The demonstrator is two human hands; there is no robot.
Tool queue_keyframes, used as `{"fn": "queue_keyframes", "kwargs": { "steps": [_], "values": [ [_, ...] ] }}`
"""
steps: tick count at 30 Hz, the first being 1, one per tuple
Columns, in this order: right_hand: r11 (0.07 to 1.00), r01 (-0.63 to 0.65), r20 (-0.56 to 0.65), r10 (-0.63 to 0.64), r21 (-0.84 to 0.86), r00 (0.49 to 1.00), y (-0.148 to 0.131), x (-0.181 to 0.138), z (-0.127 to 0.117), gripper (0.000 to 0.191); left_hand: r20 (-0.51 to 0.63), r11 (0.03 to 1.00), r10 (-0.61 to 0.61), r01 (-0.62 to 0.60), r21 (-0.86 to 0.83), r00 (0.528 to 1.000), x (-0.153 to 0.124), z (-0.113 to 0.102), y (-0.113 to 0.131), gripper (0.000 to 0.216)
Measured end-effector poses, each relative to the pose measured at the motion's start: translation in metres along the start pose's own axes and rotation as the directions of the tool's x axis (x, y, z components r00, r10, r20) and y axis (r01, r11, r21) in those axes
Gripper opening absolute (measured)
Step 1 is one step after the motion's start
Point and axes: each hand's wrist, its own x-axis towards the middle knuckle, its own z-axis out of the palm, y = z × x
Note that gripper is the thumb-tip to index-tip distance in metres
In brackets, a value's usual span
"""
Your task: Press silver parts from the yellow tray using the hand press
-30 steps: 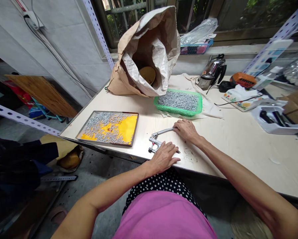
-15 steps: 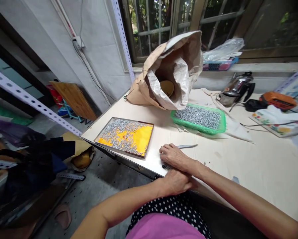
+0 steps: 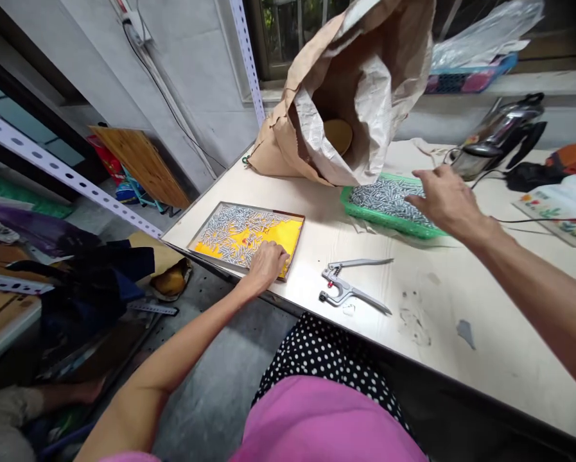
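Note:
My left hand (image 3: 267,262) rests on the near right corner of a flat yellow tray (image 3: 288,233) strewn with several small silver metal pieces; its fingers curl down onto the pieces. My right hand (image 3: 444,200) hovers, fingers loosely spread, over a green plastic basket (image 3: 365,215) filled with the same silver pieces, holding nothing I can see. Between the two hands a pair of metal hand pliers (image 3: 350,285) lies loose on the pale table (image 3: 485,321).
A big brown paper sack (image 3: 365,83) lies open behind the basket, a round yellow object inside. A steel kettle (image 3: 497,131) and cables sit at the back right. Perforated metal shelf posts (image 3: 61,173) and clutter fill the floor at left.
Both hands let go of the pliers near the table edge. The left hand went left onto the yellow tray, the right hand reached up over the green basket. The camera swung left.

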Motion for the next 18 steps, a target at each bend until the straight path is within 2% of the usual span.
{"fn": "queue_keyframes", "kwargs": {
  "steps": [3,6,10,14,18],
  "values": [
    [0.998,0.041,0.112,-0.045,0.038,0.993,-0.012,-0.037,0.006,0.041,0.157,0.999,-0.041,0.045,-0.020,0.987,0.007,0.005,-0.013,0.019],
    [0.985,0.114,0.270,-0.146,0.131,0.952,-0.047,-0.092,0.008,0.038,0.170,1.000,-0.017,0.020,-0.019,0.985,0.009,0.009,-0.011,0.020],
    [0.975,0.055,0.377,-0.135,0.216,0.916,-0.086,-0.149,0.008,0.034,0.165,0.998,0.032,-0.042,0.057,0.986,0.011,0.008,-0.002,0.022],
    [0.964,-0.033,0.411,-0.082,0.265,0.908,-0.102,-0.176,0.011,0.036,0.207,0.993,0.007,-0.032,0.115,0.978,0.013,0.010,0.006,0.027],
    [0.962,-0.084,0.421,-0.035,0.261,0.906,-0.099,-0.194,0.024,0.039,0.247,0.988,0.019,-0.057,0.145,0.969,0.010,0.015,0.010,0.024]
  ]
}}
